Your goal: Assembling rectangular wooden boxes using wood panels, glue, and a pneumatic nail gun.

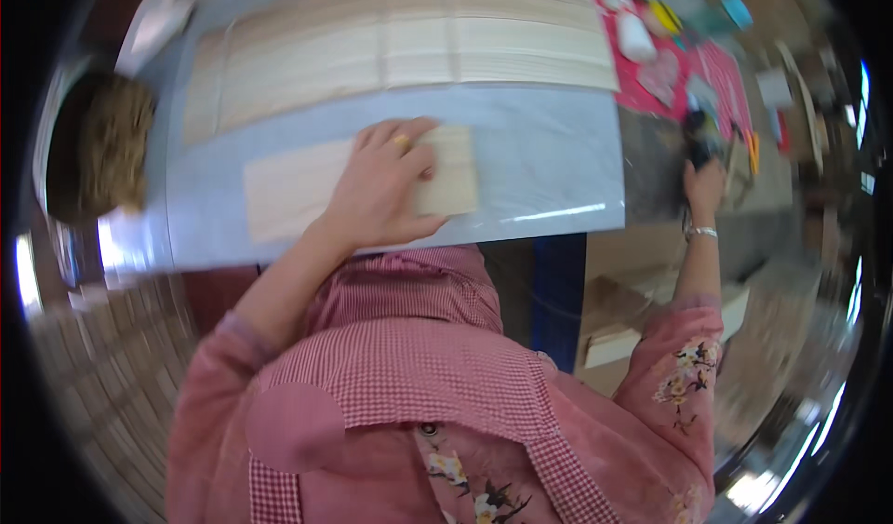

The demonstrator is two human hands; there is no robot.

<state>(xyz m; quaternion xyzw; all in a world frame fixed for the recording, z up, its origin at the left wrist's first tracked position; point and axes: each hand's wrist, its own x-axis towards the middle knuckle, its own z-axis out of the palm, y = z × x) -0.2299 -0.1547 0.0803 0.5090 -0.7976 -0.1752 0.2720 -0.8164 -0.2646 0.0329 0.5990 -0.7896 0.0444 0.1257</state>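
Observation:
My left hand [383, 184] rests on a pale wooden board [298, 181] near the table's front edge. Its thumb is spread away from the fingers, and a ring shows on one finger. At the far right, my right hand [704, 189] closes around a dark tool [699, 133] at the side of the work surface. Blur hides what kind of tool it is. Behind the left hand lies a long row of pale, thin wood strips or sheets [521, 49].
A pink cloth [656, 73] carries a white bottle [635, 37] and a yellow-lidded container [664, 17]. Beyond them is a blue-capped jar [726, 14]. A basket-like bin [79, 147] with brown material stands left of the grey-white table top [549, 152]. Cardboard [623, 263] lies below right.

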